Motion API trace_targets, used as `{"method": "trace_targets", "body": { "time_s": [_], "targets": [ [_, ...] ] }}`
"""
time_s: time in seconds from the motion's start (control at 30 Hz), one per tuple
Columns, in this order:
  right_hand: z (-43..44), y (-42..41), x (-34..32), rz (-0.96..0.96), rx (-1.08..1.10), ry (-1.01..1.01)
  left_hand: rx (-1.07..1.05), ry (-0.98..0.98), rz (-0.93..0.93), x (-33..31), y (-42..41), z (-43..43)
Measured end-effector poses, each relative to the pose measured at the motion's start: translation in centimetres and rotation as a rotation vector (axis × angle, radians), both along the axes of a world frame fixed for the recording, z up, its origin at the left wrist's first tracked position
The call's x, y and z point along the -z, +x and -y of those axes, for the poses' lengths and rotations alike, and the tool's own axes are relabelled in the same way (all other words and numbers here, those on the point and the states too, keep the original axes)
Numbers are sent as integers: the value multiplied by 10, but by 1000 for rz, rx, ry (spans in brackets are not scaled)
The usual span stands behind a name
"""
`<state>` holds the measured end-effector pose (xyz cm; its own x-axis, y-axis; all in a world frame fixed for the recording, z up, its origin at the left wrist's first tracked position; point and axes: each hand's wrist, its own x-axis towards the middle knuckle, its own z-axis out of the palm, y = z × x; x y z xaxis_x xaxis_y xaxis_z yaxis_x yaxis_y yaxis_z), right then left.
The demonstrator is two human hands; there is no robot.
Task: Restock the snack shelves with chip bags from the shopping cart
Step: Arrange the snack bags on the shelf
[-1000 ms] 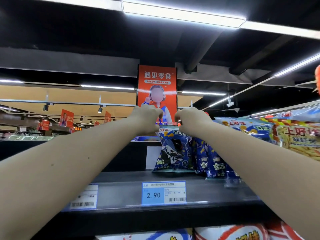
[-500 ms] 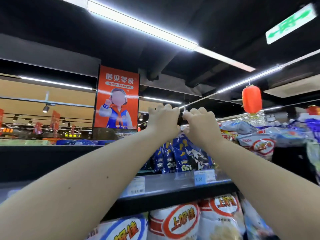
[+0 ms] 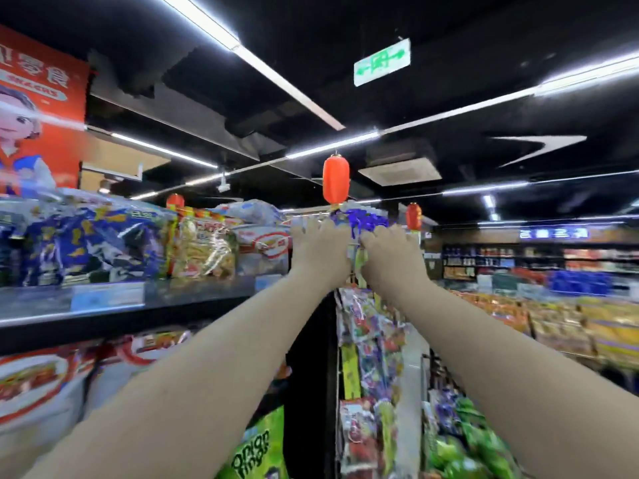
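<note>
Curling the fingers (image 3: 311, 231) of the left hand (image 3: 320, 252) and those of the right hand (image 3: 390, 261) around the crinkled top of a blue chip bag (image 3: 361, 221), showing only the backs of both hands to the camera, so judging that pinch through heavy blur rather than seeing it plainly. Holding the bag high, past the end of the top shelf (image 3: 193, 295) and above the hanging snack strip (image 3: 373, 340), well apart from the row of blue bags (image 3: 86, 243) standing further left. Risking a slip: gripping only slick foil at full reach, probably tearing or dropping it if tugging sideways. Risking, too, knocking the yellow bag (image 3: 204, 250) and white bag (image 3: 262, 243) at the shelf's near end when swinging across, or setting blue stock behind the wrong label.
</note>
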<state>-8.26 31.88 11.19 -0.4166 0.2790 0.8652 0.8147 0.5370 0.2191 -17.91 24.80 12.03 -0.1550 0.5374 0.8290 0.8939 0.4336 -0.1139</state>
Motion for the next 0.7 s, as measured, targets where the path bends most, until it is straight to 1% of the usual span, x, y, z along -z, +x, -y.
{"method": "trace_targets", "body": {
  "time_s": [0.07,0.17,0.33,0.4,0.5,0.7],
  "targets": [
    [-40,47,18,1,87,-6,46,-11,-9,16,36,-47],
    [-103,111,50,55,179,-89,129,-67,40,43,87,-115],
    [-191,192,104,-29,252,-221,286,-182,139,101,153,-216],
    [-223,212,126,-22,291,-274,326,-249,153,125,172,-254],
    [-272,231,157,1,350,-319,361,-285,152,156,191,-311],
    [-376,231,215,80,461,-434,424,-328,132,207,198,-428]
  ]
}}
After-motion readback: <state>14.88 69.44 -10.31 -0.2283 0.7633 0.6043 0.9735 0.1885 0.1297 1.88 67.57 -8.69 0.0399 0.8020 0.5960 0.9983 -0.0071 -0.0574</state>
